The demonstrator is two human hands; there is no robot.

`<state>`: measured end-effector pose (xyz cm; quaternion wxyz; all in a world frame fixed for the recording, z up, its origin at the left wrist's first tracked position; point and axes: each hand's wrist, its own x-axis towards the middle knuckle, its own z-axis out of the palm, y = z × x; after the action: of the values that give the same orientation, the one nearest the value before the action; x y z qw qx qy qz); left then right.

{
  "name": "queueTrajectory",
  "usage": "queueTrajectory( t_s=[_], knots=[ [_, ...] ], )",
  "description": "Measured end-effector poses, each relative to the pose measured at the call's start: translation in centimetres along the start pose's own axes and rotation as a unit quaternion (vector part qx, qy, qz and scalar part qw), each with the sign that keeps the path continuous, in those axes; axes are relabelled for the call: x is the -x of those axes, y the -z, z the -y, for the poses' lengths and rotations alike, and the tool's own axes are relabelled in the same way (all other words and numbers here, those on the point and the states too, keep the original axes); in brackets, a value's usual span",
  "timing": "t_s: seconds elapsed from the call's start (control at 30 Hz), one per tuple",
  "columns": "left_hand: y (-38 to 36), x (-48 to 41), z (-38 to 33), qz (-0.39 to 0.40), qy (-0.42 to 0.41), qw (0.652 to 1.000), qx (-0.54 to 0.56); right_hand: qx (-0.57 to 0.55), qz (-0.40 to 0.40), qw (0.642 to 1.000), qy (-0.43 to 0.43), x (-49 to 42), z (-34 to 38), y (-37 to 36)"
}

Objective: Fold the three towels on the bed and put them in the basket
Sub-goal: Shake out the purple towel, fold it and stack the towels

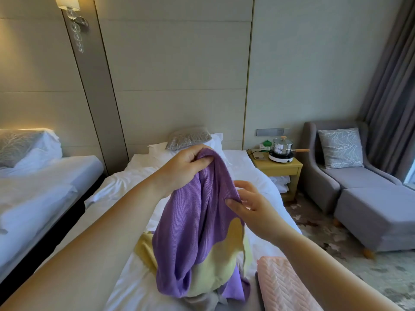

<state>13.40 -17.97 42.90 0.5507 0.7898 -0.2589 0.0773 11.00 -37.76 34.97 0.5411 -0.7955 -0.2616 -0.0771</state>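
Purple towel (197,232) — in left fingers (198,162)

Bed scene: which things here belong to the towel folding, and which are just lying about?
Job: purple towel, gripped by the left hand; right hand; yellow towel; pink towel; bed.
Lying about: saucepan, hotplate, bedside table, armchair, cushion, wall lamp.

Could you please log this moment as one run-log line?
left hand: grips purple towel, lifted; right hand: open, touching its edge; yellow towel: crumpled beneath; pink towel: folded aside
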Motion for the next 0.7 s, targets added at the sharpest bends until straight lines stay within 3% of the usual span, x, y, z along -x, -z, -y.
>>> queueTrajectory(
  t_s=[0.1, 0.2, 0.37, 0.47, 0.63, 0.7],
  knots=[
    [0.5, 0.5, 0.3, 0.009, -0.006, 1.0, 0.02, 0.117, -0.037, 0.987, 0.103, 0.0, 0.4, -1.0],
    [1.1, 1.2, 0.5, 0.023, -0.006, 0.998, 0.054, 0.151, -0.005, 0.979, 0.136, -0.3, 0.5, -2.0],
    [2.3, 2.0, 0.2, 0.021, 0.036, 0.996, 0.073, 0.13, -0.089, 0.984, 0.088, -0.6, 0.8, -2.5],
    [2.9, 2.4, -0.3, 0.03, 0.059, 0.997, 0.04, 0.042, -0.12, 0.991, 0.048, -1.1, 1.6, -1.9],
    [2.2, 2.8, -0.1, 0.045, 0.064, 0.989, -0.128, -0.011, -0.068, 0.998, -0.002, -1.8, 3.2, -1.2],
    [2.0, 2.7, 0.0, 0.035, 0.057, 0.988, -0.14, -0.021, -0.051, 0.998, -0.003, -1.6, 3.2, -1.3]
  ],
)
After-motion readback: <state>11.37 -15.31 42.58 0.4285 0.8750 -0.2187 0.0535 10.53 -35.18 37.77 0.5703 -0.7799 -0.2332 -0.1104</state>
